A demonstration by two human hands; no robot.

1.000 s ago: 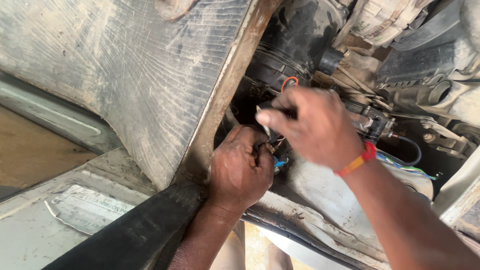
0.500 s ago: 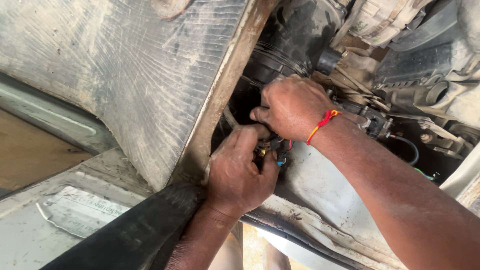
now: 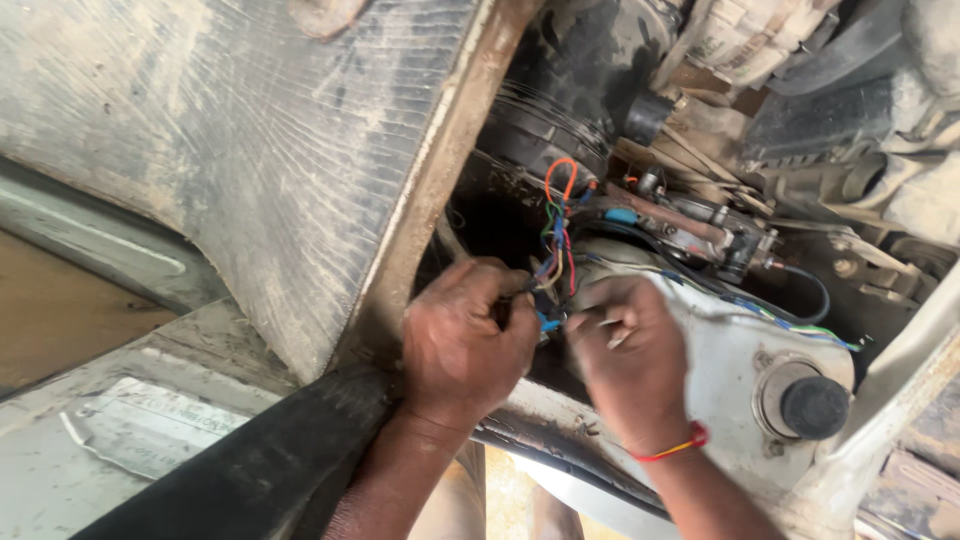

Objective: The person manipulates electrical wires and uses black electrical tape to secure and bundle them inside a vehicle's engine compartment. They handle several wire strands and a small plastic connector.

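Near: my left hand (image 3: 465, 345) curled with its grip pinching the wire bundle (image 3: 556, 255) | my right hand (image 3: 625, 355), red wrist thread, fist-like just beside it, grip blurred so I cannot tell | wires run up between both hands, orange loop on top | right: white reservoir (image 3: 730, 350) with black cap (image 3: 815, 407) | far left: dusty radiator (image 3: 240, 150)

Bright daylight washes the radiator (image 3: 230, 150) and white reservoir (image 3: 720, 350); the cavity behind the wires (image 3: 558, 230) is deep shadow, and the right hand (image 3: 625, 355) looks motion-blurred.
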